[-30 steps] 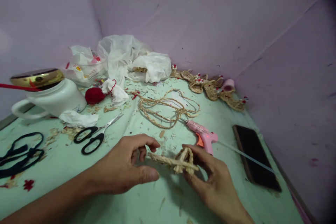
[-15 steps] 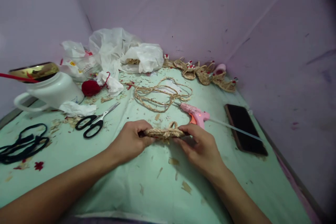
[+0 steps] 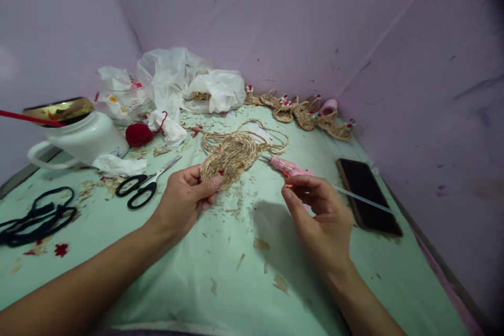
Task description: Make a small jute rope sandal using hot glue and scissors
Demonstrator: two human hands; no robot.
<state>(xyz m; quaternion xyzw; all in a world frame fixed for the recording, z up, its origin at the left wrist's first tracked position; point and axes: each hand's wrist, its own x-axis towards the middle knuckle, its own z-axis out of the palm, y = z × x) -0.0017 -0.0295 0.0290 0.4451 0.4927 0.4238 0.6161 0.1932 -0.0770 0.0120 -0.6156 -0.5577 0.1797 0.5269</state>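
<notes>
My left hand [image 3: 192, 189] grips the near left end of an oval woven straw piece [image 3: 232, 155], thumb on top, fingers underneath. Rows of coiled braid make up its flat face, tilted up toward me, with a small red spot near my thumb. My right hand [image 3: 315, 202] is off the piece, fingers curved and apart, holding nothing that I can see. Just behind its fingertips lies a pink glue gun [image 3: 289, 165] with a clear glue stick [image 3: 364, 198] in its back. Loose braided straw cord [image 3: 275, 142] lies behind the woven piece, partly covered by it.
Black-handled scissors [image 3: 144, 189], a dark cord [image 3: 39, 215], a white mug [image 3: 88, 136] and a red yarn ball [image 3: 138, 135] are to the left. Plastic bags [image 3: 173, 73] and small beaded straw slippers [image 3: 305, 115] line the back. A phone [image 3: 370, 197] lies right.
Both hands held the woven piece edge-on. Now my right hand has let go and moved right, and my left hand has turned the piece so its flat face shows.
</notes>
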